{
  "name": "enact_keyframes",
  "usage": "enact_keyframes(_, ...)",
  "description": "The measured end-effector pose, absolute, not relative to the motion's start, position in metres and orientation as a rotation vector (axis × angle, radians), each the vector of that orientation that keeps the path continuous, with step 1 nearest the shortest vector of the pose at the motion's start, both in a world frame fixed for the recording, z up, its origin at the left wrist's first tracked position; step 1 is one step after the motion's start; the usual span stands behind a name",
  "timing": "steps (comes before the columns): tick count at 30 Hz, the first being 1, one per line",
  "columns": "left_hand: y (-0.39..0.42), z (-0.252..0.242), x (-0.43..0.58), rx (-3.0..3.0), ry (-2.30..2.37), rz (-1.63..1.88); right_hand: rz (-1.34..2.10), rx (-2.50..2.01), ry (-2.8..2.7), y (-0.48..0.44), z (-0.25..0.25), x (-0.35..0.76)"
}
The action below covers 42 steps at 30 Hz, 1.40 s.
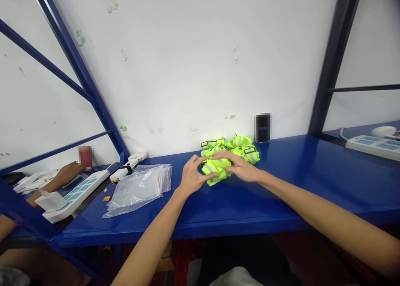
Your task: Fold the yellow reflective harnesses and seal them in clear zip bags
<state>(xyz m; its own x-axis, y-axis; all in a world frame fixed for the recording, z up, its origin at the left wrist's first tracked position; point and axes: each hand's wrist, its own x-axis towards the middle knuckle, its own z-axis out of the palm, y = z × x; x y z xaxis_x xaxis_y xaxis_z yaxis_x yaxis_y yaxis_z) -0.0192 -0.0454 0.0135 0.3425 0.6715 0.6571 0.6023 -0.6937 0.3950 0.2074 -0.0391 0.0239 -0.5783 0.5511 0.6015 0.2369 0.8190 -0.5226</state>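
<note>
Both my hands close around a crumpled neon-yellow reflective strap bundle (214, 166) with silver stripes, low over the blue table. My left hand (191, 177) grips its left side, thumb along the near edge and fingers at the top. From the right, my right hand (242, 166) curves over it, its fingers across the upper side and the thumb in front. Just behind lie more reflective straps (245, 142) of the same yellow, heaped near the wall with dark buckles or sliders showing. Where the held bundle ends and the heap begins is partly hidden by my fingers.
Clear zip bags (140, 188) lie left on the blue table (300, 177), beside a white handheld fan (133, 163). A blurred black box (263, 128) stands by the wall. Further left are a power strip (78, 194), a blue frame post (90, 86) and another person's hand (70, 173).
</note>
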Motion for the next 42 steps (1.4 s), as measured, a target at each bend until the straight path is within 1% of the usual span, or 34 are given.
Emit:
enact_keyframes(2,-0.048,0.015,-0.019,2.632,1.110,1.284,0.556,-0.493,-2.211,-0.046,0.024,0.203)
enact_keyframes(5,-0.051,0.012,-0.015,2.644,1.080,1.248,0.560,-0.472,-2.156,-0.055,0.022,0.193)
enact_keyframes(9,-0.054,0.008,-0.007,2.583,1.092,1.260,0.292,-0.566,-2.028,-0.057,0.013,0.184)
enact_keyframes(12,-0.056,0.010,-0.003,2.453,1.057,1.298,0.084,-0.483,-2.009,-0.053,0.007,0.183)
enact_keyframes(16,-0.052,0.014,-0.007,2.353,0.905,1.148,0.018,-0.422,-2.123,-0.054,0.005,0.186)
enact_keyframes(20,-0.045,0.013,-0.016,2.208,0.862,0.996,-0.024,-0.431,-2.192,-0.061,0.005,0.183)
enact_keyframes(22,-0.042,0.011,-0.020,2.134,0.822,0.907,-0.097,-0.437,-2.198,-0.062,0.003,0.181)
enact_keyframes(25,-0.038,0.003,-0.026,2.024,0.814,0.805,-0.296,-0.391,-2.215,-0.061,-0.002,0.181)
enact_keyframes(29,-0.034,-0.011,-0.031,1.770,0.929,0.814,-0.519,-0.297,-2.226,-0.058,-0.007,0.184)
enact_keyframes(32,-0.035,-0.014,-0.024,1.575,0.799,0.849,-0.595,-0.287,-2.243,-0.056,-0.008,0.186)
enact_keyframes(35,-0.040,-0.006,-0.015,1.372,0.644,0.850,-0.618,-0.275,-2.225,-0.055,-0.008,0.186)
enact_keyframes(38,-0.052,0.012,-0.015,1.256,0.659,0.951,-0.540,-0.284,-2.188,-0.056,-0.005,0.185)
enact_keyframes(40,-0.067,0.029,-0.027,1.386,0.738,1.140,-0.436,-0.329,-2.141,-0.058,0.000,0.185)
enact_keyframes(42,-0.086,0.048,-0.049,1.739,0.846,1.247,-0.329,-0.382,-2.095,-0.059,0.005,0.185)
